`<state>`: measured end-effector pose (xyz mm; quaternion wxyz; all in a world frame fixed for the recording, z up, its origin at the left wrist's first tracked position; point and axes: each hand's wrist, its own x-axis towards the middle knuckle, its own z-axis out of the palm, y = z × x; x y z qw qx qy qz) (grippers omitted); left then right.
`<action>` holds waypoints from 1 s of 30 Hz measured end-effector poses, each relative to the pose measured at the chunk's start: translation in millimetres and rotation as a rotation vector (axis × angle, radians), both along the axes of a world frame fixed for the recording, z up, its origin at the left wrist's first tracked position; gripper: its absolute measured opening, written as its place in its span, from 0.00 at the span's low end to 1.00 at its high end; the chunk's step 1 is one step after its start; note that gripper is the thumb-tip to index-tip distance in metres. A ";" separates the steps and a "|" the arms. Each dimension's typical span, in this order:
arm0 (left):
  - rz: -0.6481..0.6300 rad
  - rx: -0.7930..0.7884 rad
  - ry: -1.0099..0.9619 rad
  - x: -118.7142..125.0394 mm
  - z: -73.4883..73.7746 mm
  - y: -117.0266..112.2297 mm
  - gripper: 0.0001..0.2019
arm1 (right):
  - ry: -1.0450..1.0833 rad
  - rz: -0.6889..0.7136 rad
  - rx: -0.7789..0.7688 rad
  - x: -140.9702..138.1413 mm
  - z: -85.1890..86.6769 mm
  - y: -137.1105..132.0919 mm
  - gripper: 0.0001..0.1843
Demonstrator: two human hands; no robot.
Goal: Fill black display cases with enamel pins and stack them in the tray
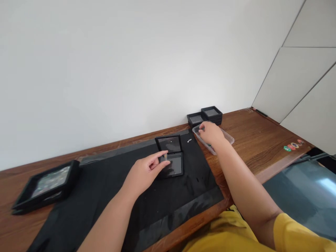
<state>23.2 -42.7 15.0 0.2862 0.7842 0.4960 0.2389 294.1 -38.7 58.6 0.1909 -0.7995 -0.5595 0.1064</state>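
Observation:
An open black display case [172, 155] with clear panes lies on a black mat [110, 196], its lid tipped back toward the wall. My left hand [145, 172] rests at the case's near left corner, thumb and forefinger pinched on a small pale piece [165, 156] over the lower pane. My right hand [211, 133] reaches into a clear plastic tub [225, 137] to the right of the mat, fingers curled down inside; what they touch is hidden.
Two black cases [204, 116] stand stacked against the wall behind the tub. A black tray [43, 187] of cases sits at the far left. A tiny white piece [189, 140] lies on the mat's back corner. Coloured stickers [294, 145] mark the wooden desk's right edge.

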 end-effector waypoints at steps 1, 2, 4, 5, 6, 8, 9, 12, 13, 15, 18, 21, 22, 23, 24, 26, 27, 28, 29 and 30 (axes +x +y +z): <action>0.000 0.001 0.006 -0.2 -0.9 0.7 0.30 | -0.004 -0.006 -0.033 1.9 -1.6 1.1 0.12; 0.000 0.006 0.017 -0.6 -1.9 1.6 0.30 | -0.004 -0.012 -0.065 3.6 -2.7 2.0 0.14; -0.001 0.016 0.056 -2.0 -4.0 4.4 0.31 | -0.008 -0.025 -0.126 6.6 -3.8 3.4 0.14; 0.000 0.020 0.082 -2.9 -5.0 6.2 0.31 | -0.013 -0.033 -0.151 7.8 -4.0 3.9 0.15; 0.003 0.022 0.107 -3.9 -6.0 8.1 0.31 | -0.019 -0.038 -0.168 8.6 -4.2 4.3 0.15; 0.010 0.023 0.140 -5.6 -7.6 11.6 0.32 | -0.033 -0.040 -0.187 9.4 -4.7 4.9 0.16; 0.014 0.024 0.147 -6.1 -8.2 12.9 0.32 | -0.040 -0.041 -0.194 9.4 -5.0 5.1 0.16; 0.015 0.008 0.163 -5.9 -8.4 14.1 0.32 | -0.058 -0.044 -0.218 8.9 -5.7 5.2 0.16; 0.010 -0.002 0.171 -5.4 -8.0 13.8 0.32 | -0.061 -0.043 -0.227 8.8 -5.8 5.1 0.17; -0.003 -0.017 0.190 -4.1 -6.8 12.7 0.31 | -0.063 -0.040 -0.242 9.1 -5.4 4.8 0.17; -0.023 -0.027 0.195 -2.8 -5.5 11.6 0.30 | -0.063 -0.036 -0.259 9.4 -4.3 4.8 0.15; -0.050 -0.037 0.182 -3.2 -5.5 11.9 0.30 | -0.065 -0.033 -0.264 8.4 -3.4 5.3 0.13; -0.058 -0.040 0.184 -3.5 -5.5 12.1 0.30 | -0.065 -0.031 -0.266 7.9 -3.2 5.4 0.12; -0.066 -0.044 0.190 -3.8 -5.5 12.4 0.30 | -0.065 -0.030 -0.267 7.3 -3.2 5.5 0.12; -0.074 -0.048 0.197 -4.2 -5.3 12.6 0.30 | -0.066 -0.030 -0.267 6.8 -3.3 5.5 0.12; -0.090 -0.055 0.205 -4.6 -4.8 12.7 0.29 | -0.069 -0.029 -0.263 6.0 -3.6 5.1 0.11; -0.097 -0.057 0.205 -4.8 -4.5 12.7 0.29 | -0.072 -0.030 -0.256 5.9 -3.6 4.8 0.10; -0.103 -0.057 0.204 -4.9 -4.1 12.5 0.29 | -0.076 -0.033 -0.246 5.8 -3.4 4.3 0.10; -0.105 -0.058 0.204 -5.1 -3.8 12.3 0.29 | -0.081 -0.036 -0.233 5.7 -2.9 3.7 0.09; -0.104 -0.059 0.206 -5.3 -3.5 12.0 0.29 | -0.087 -0.040 -0.218 5.6 -2.1 2.9 0.09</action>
